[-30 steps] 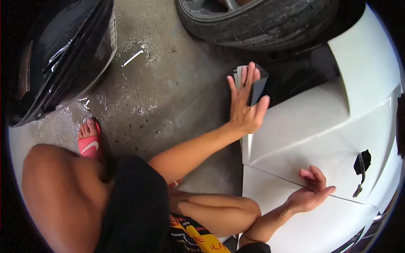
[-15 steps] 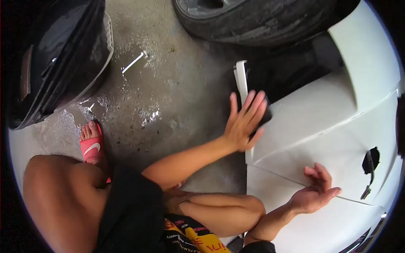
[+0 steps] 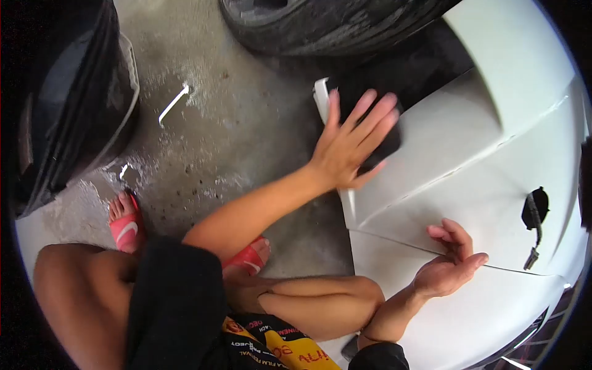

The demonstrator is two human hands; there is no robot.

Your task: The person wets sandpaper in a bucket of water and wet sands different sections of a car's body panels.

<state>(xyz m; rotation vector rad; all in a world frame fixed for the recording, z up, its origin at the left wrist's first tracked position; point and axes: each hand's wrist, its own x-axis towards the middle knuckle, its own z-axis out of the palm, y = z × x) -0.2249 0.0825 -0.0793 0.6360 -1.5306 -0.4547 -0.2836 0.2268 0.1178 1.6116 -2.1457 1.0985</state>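
My left hand is over the edge of a white car body panel, its back to me and fingers spread. A dark, flat pad shows between and beyond the fingers, held under the hand. Motion blurs the fingertips. My right hand rests lower on the panel, by the seam, palm turned up and fingers loosely curled with nothing in them. To its right, a short cable with a connector hangs from a dark round hole in the panel.
A black tyre is at the top, beside the dark wheel arch. On the left stands a large glossy black part with a pale rim. The concrete floor is wet in patches. My feet are in red slides.
Over the last second my left hand slid down the panel edge, then back up, the dark pad moving with it. My right hand stayed nearly in place. The whole view shifted slightly.
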